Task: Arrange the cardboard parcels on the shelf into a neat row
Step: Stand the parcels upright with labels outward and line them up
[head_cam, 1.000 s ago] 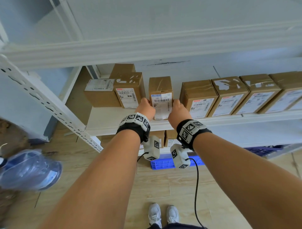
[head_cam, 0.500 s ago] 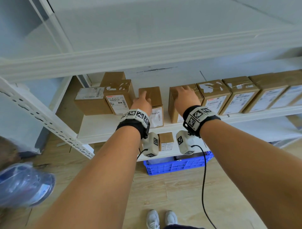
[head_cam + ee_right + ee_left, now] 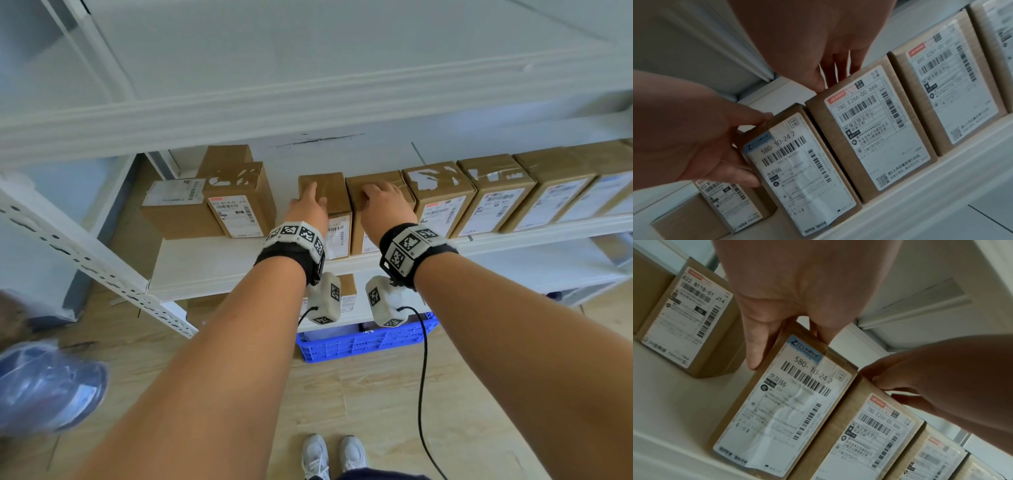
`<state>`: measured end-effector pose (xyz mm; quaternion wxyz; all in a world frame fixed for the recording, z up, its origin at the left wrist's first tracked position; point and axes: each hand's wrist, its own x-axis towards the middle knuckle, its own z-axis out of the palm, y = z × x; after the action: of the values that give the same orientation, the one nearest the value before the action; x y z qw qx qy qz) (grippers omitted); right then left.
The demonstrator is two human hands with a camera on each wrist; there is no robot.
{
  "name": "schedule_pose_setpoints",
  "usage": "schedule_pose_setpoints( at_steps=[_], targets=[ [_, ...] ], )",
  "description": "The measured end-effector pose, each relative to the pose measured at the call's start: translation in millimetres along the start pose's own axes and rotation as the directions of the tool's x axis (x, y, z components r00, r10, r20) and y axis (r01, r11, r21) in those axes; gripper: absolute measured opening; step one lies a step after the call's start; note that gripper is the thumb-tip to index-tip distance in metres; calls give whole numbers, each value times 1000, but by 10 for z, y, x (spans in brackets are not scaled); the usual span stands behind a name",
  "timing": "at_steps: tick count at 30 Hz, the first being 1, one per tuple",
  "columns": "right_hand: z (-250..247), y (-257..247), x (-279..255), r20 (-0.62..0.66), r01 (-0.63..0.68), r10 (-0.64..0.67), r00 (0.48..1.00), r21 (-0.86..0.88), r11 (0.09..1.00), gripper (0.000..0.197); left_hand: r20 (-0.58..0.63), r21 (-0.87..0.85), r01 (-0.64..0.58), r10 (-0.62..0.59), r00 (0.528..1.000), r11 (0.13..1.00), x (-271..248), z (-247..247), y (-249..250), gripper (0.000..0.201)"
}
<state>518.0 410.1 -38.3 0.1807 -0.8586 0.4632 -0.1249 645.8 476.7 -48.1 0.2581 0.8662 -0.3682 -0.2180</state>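
A small cardboard parcel point(image 3: 337, 219) point(image 3: 789, 410) point(image 3: 803, 170) labelled 580-10-24 2 stands on the white shelf point(image 3: 212, 263). Its right side is against the taller parcel point(image 3: 356, 222) point(image 3: 865, 443) point(image 3: 869, 129) labelled 780 E266. My left hand point(image 3: 308, 202) point(image 3: 797, 296) point(image 3: 701, 138) grips the small parcel, thumb down its left side and fingers over its top. My right hand point(image 3: 382, 202) point(image 3: 951, 378) point(image 3: 828, 40) rests on top of the taller parcel, fingers laid flat, thumb at its front left corner. Several more parcels point(image 3: 442, 195) continue the row to the right.
Left of a bare gap stand an upright labelled parcel point(image 3: 239, 202), a flat one point(image 3: 174, 209) and one behind them point(image 3: 226, 157). The upper shelf beam point(image 3: 308, 113) hangs close overhead. A slanted perforated post point(image 3: 85, 253) is at the left. Below are a small box point(image 3: 347, 294) and a blue crate point(image 3: 363, 342).
The small parcel has slid right, closing the gap to the taller parcel. My right hand left it and moved onto the taller parcel's top; my left hand stayed on it.
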Motion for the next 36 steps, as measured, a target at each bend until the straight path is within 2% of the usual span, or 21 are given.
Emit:
schedule_pose_setpoints(
  at_steps=[9, 14, 17, 21, 25, 28, 31, 36],
  targets=[
    [-10, -22, 12, 7, -8, 8, 1000, -24, 1000, 44, -41, -26, -21, 20, 999, 999, -7, 53, -40, 51],
    [-75, -106, 24, 17, -44, 44, 999, -2, 999, 45, -38, -5, -69, 69, 997, 998, -1, 0, -109, 49],
    [-103, -193, 35, -7, -3, 4, 1000, 7, 1000, 47, -154, -20, -90, 86, 984, 996, -73, -122, -110, 44],
    [-110, -439, 81, -49, 69, -65, 997, 79, 994, 52, -378, -5, -112, 102, 920, 994, -121, -458, -258, 36],
    [-24, -810, 124, -45, 127, -121, 992, 173, 977, 54, -479, 82, -71, 102, 872, 994, -41, -857, -558, 36],
    [131, -1100, 145, -25, 172, -170, 985, 214, 962, 47, -446, 201, 31, 63, 893, 979, 27, -1084, -854, 46],
    [334, -1355, 182, 49, 134, -150, 987, 245, 960, 50, -339, 321, 113, 3, 941, 940, 62, -1205, -1179, 58],
    [640, -1680, 236, 149, 3, -41, 988, 247, 969, 52, -145, 305, 51, -6, 989, 951, 64, -1304, -1471, 64]
  ],
)
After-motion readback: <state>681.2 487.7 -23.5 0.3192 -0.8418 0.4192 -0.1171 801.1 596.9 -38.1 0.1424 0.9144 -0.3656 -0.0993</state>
